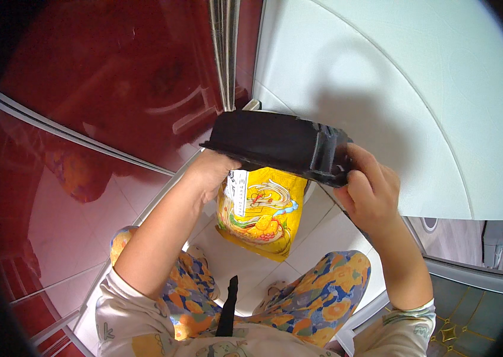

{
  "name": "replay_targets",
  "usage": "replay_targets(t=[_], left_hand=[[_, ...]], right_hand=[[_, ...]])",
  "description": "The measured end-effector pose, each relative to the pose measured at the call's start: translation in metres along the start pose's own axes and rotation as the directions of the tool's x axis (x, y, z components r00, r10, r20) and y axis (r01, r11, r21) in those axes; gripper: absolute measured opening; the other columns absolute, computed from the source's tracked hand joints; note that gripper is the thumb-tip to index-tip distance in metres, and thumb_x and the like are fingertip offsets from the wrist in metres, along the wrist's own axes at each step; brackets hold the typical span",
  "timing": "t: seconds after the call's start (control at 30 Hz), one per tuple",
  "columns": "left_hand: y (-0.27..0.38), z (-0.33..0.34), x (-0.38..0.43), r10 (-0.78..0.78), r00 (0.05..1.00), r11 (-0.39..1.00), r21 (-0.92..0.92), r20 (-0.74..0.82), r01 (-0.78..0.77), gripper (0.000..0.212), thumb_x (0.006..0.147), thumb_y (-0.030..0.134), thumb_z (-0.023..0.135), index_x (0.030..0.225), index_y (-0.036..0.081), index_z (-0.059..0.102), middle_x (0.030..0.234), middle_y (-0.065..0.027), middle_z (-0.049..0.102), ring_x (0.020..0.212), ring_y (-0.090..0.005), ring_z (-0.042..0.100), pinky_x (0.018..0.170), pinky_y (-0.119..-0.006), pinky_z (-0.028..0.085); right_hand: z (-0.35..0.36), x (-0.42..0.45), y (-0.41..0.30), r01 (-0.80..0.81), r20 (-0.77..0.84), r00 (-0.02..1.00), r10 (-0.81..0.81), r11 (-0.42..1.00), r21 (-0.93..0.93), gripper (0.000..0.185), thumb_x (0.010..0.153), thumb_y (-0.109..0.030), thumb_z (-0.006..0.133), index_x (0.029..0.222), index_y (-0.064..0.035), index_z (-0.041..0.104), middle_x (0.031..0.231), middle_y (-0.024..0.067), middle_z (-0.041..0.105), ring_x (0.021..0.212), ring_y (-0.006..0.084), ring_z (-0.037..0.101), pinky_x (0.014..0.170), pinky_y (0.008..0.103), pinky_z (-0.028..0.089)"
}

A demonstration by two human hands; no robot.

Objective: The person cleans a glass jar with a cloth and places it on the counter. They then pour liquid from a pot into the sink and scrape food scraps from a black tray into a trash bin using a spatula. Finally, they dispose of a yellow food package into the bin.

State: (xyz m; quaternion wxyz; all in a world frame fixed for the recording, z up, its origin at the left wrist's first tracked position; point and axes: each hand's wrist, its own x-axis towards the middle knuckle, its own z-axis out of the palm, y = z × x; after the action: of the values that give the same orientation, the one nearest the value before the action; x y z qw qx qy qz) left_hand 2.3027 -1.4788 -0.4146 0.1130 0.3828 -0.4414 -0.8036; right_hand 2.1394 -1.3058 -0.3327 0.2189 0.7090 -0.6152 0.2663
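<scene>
My right hand grips the right end of a black plastic tray, tilted so that its outer side faces me. Under the tray's left edge is my left hand; the tray hides most of its fingers. Just below the tray is a yellow noodle packet with printed noodles and a white panel bearing writing. Its upper end is out of sight behind the tray, close to my left thumb. Whether my left hand holds the packet or the tray cannot be made out.
Glossy red cabinet doors with metal trim rise on the left. A large white panel stands at upper right. Pale floor tiles lie between my feet. Part of a white-rimmed object shows behind the packet. A dark strap hangs before me.
</scene>
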Motion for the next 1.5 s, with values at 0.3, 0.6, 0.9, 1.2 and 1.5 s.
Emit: replay_targets(t=[0.3,0.6,0.9,1.2,1.5], left_hand=[[0.005,0.008,-0.006,-0.014,1.0,0.999,-0.033,0.004,0.014,0.042,0.072,0.013,0.065,0.11,0.004,0.051,0.11,-0.0061,0.053,0.1,-0.0172,0.048,0.087,-0.033,0.035],[0.007,0.012,-0.007,-0.055,0.997,0.997,-0.048,-0.055,0.053,0.043,0.073,0.013,0.064,0.112,0.003,0.05,0.11,-0.0057,0.053,0.101,-0.0156,0.047,0.087,-0.031,0.035],[0.001,0.004,-0.008,0.031,1.0,0.999,-0.034,0.003,-0.031,0.044,0.074,0.017,0.063,0.113,0.004,0.049,0.113,-0.0049,0.052,0.102,-0.0151,0.046,0.09,-0.03,0.033],[0.006,0.007,-0.011,-0.037,0.998,0.999,-0.014,-0.042,0.037,0.043,0.076,0.016,0.06,0.115,0.004,0.047,0.114,-0.0057,0.051,0.103,-0.016,0.046,0.09,-0.031,0.032],[0.017,0.014,-0.015,-0.122,0.988,0.993,-0.004,-0.094,0.122,0.054,0.066,-0.01,0.054,0.118,-0.001,0.042,0.116,-0.0087,0.048,0.104,-0.0209,0.047,0.091,-0.032,0.034]], right_hand=[[0.002,-0.002,0.001,0.003,0.019,1.0,-0.003,1.0,-0.002,0.019,0.055,-0.006,0.06,0.06,-0.0039,0.042,0.086,0.0177,0.056,0.058,0.0197,0.055,0.045,0.0262,0.043],[0.001,-0.001,0.0,0.023,-0.015,1.0,-0.023,1.0,-0.01,0.023,0.053,-0.01,0.063,0.059,-0.004,0.042,0.086,0.0181,0.056,0.056,0.0203,0.054,0.044,0.0267,0.043],[0.004,-0.007,-0.002,-0.013,-0.02,1.0,0.014,1.0,0.027,0.025,0.052,-0.011,0.064,0.059,-0.0036,0.041,0.087,0.0179,0.056,0.057,0.0212,0.055,0.045,0.0269,0.043],[0.001,-0.005,0.001,-0.018,-0.002,1.0,0.018,0.999,0.041,0.024,0.052,-0.011,0.064,0.06,-0.0036,0.042,0.088,0.0174,0.055,0.06,0.0234,0.055,0.048,0.0284,0.044],[0.005,-0.001,0.005,-0.055,-0.012,0.998,0.056,0.997,0.054,0.026,0.051,-0.009,0.065,0.063,-0.0046,0.042,0.088,0.0169,0.055,0.061,0.024,0.056,0.049,0.0288,0.045]])
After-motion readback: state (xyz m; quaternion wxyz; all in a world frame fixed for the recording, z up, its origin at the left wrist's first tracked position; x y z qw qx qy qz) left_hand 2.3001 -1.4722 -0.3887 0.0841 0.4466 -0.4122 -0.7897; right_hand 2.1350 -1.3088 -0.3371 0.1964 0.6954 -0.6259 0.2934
